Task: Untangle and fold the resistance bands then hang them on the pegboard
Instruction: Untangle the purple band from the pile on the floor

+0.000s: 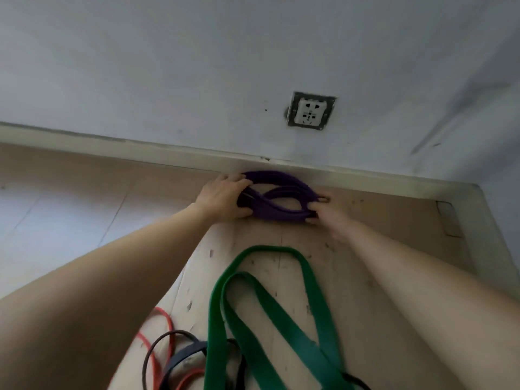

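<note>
A purple resistance band (277,197), folded into several loops, lies on the floor against the baseboard. My left hand (222,199) grips its left end with the fingers curled over the loops. My right hand (327,213) pinches its right end. A wide green band (270,305) lies spread in loops on the floor below my hands. At the bottom left a red band (166,330) and a black band (180,354) lie tangled together. No pegboard is in view.
A white wall with an electrical socket (311,111) rises behind the baseboard (140,149). The wall turns a corner at the right. The floor is beige and speckled, with paler tiles (56,215) at the left.
</note>
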A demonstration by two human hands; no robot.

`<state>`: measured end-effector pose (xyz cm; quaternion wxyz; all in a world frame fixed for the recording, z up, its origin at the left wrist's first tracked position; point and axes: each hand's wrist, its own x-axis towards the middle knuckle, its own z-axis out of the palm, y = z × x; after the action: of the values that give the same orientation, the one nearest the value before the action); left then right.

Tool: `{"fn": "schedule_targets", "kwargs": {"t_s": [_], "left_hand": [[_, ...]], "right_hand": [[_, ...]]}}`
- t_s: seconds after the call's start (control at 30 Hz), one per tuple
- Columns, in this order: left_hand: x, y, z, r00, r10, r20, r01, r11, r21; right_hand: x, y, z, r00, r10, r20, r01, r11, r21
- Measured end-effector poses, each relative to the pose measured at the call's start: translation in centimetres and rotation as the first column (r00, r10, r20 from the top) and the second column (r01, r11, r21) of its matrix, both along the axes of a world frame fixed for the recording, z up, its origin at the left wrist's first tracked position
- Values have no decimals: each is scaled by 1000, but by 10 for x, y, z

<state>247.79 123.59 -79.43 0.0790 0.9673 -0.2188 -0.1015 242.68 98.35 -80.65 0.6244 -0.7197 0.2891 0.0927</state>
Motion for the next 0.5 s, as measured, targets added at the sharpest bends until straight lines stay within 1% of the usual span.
{"fn": "schedule_targets", "kwargs": {"t_s": [0.03,0.1,0.2,0.3,0.33,0.4,0.43,0.5], "left_hand": [[1,1,-10,1000,4,-11,-4,1000,-24],[-2,6,-19,1000,-9,-13,7,994,-113],[-13,20,-20,998,-46,43,51,989,-140],[-27,34,-19,988,-81,132,100,985,-140],[-31,38,-19,984,-94,153,115,984,-133],[-36,45,-22,980,-116,163,130,988,-83],[-38,47,-23,981,-120,155,131,989,-65],[-42,49,-25,973,-139,186,153,986,-65]], "right_hand": [[2,-1,-10,1000,-18,-24,17,1000,-19],[6,-1,-17,999,-27,-23,25,998,-63],[12,-4,-19,996,85,-34,-90,969,-231],[9,-9,-18,978,204,-41,-203,892,-405],[5,-10,-15,969,246,-21,-226,848,-480],[-2,-10,-9,922,381,64,-255,724,-641],[-5,-9,-7,878,466,110,-267,667,-696],[-14,-5,-2,770,629,103,-356,558,-750]]}}
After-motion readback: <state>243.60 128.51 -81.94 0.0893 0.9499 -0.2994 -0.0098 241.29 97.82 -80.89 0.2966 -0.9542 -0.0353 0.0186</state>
